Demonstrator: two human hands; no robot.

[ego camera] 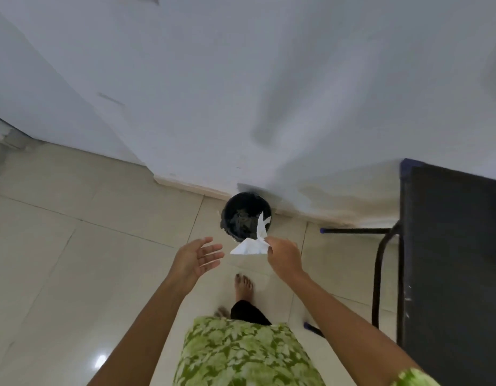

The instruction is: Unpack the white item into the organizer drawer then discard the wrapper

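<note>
A crumpled white wrapper (251,243) hangs from the fingertips of my right hand (283,256), just in front of and partly over a round black bin (238,215) that stands on the floor against the wall. Dark contents lie inside the bin. My left hand (198,257) is held out to the left of the wrapper, palm up, fingers spread, with nothing in it. The organizer drawer and the white item are not in view.
A black table (453,260) with dark metal legs (380,263) stands at the right, close to the bin. White walls meet in a corner behind the bin. The floor (74,260) is pale glossy tile. My bare foot (243,286) is below the hands.
</note>
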